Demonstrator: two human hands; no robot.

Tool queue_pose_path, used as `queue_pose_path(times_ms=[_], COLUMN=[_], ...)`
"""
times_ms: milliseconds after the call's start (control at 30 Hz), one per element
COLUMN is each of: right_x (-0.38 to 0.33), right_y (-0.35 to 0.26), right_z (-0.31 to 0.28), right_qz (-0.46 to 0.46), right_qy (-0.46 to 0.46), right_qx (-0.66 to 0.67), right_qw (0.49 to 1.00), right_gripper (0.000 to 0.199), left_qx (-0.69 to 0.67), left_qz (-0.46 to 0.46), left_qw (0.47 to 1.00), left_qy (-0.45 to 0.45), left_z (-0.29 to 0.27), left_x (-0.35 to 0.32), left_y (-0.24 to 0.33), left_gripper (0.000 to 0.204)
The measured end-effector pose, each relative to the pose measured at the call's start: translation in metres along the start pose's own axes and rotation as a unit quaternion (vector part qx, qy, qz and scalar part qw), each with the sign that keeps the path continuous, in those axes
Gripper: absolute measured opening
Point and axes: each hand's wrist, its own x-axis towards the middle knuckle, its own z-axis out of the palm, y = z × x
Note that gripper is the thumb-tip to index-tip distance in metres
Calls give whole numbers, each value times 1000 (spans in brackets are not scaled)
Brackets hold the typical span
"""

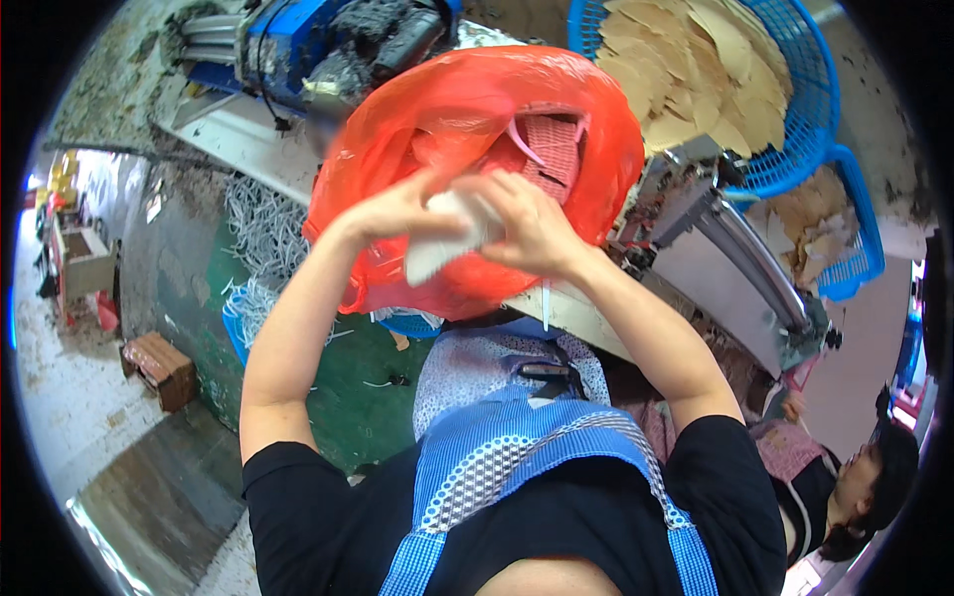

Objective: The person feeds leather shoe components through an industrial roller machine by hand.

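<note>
Both of my hands are raised over a large red plastic bag (397,129), smeared by motion. Between them is a pale, sole-shaped piece (433,256), too blurred to name more exactly. My left hand (402,204) has its fingers round the upper left of that piece. On its other side, my right hand (537,226) grips it with bent fingers. Inside the bag's wide mouth lie pink woven pieces (552,154) with pink strap-like edges, just beyond my right hand. Folds of the bag hide whatever lies deeper.
A blue basket (821,89) of tan flat pieces stands at the far right, a second blue basket (870,243) beside it. A metal-armed machine (750,243) is nearer. Blue machinery (283,50) sits far left, above piled grey strips (263,233). A person (865,487) is at right.
</note>
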Motion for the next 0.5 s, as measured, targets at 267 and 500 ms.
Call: queue_pose_path(times_ms=[267,500], right_x=[-129,-195], right_y=[-66,-77], right_z=[-44,-9], right_qz=[341,505], right_qy=[242,215], right_qx=[105,-126], right_qw=[903,826], right_gripper=[39,22], left_qx=[171,389], left_qz=[59,168], left_qw=[973,894], left_qy=[142,143], left_z=[127,226], left_x=[15,32], left_y=[11,21], left_gripper=[94,83])
